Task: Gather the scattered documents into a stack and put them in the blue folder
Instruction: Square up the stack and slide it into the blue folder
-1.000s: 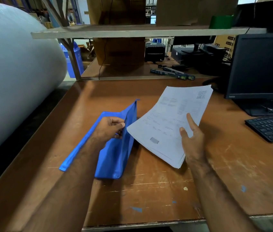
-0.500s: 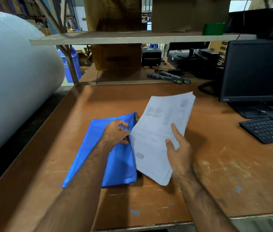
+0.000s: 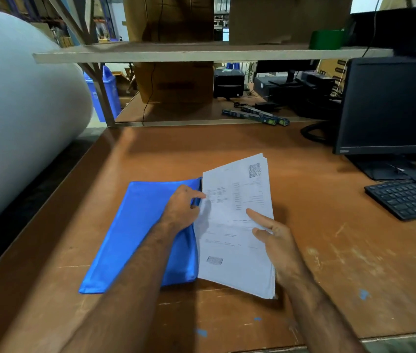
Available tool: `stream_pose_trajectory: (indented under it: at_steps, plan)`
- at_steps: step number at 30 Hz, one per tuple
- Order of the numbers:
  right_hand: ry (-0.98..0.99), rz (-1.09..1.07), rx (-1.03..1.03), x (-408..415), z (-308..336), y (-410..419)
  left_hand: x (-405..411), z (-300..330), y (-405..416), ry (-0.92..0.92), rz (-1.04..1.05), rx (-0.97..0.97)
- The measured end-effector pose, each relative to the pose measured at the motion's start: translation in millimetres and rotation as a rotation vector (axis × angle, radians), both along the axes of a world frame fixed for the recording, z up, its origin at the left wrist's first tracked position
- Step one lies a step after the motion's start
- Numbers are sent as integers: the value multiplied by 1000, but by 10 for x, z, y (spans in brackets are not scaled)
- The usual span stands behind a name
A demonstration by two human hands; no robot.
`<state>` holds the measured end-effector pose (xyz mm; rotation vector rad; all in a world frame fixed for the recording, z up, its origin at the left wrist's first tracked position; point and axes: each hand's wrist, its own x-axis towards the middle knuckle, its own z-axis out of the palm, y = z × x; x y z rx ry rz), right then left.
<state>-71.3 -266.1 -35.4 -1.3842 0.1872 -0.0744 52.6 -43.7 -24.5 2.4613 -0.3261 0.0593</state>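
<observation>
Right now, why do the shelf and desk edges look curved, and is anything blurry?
Head view: the wide-angle lens bows the shelf and desk edges; the print on the documents is too soft to read; the left hand casts a shadow on the paper.

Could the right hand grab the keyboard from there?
Probably not yet. The right hand is holding the paper stack, so it's busy. Otherwise the bare table up to the keyboard looks free.
</observation>
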Motion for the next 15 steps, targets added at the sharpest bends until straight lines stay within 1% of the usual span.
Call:
stream_pose_trajectory:
  at_steps: [3,6,11,13,15]
  plan:
    - [22,56,19,27,17,-62,56,-59,-46,32,-7,30]
    - [60,49,11,85,43,-99,86,-49,-79,57,8,19]
    - [104,37,30,172,87,-171,165,24,-108,165,14,112]
    - [100,47,47,189,121,-179,191,42,-113,207,53,121]
    - [89,62,70,202,140,-185,185,42,-119,210,116,118]
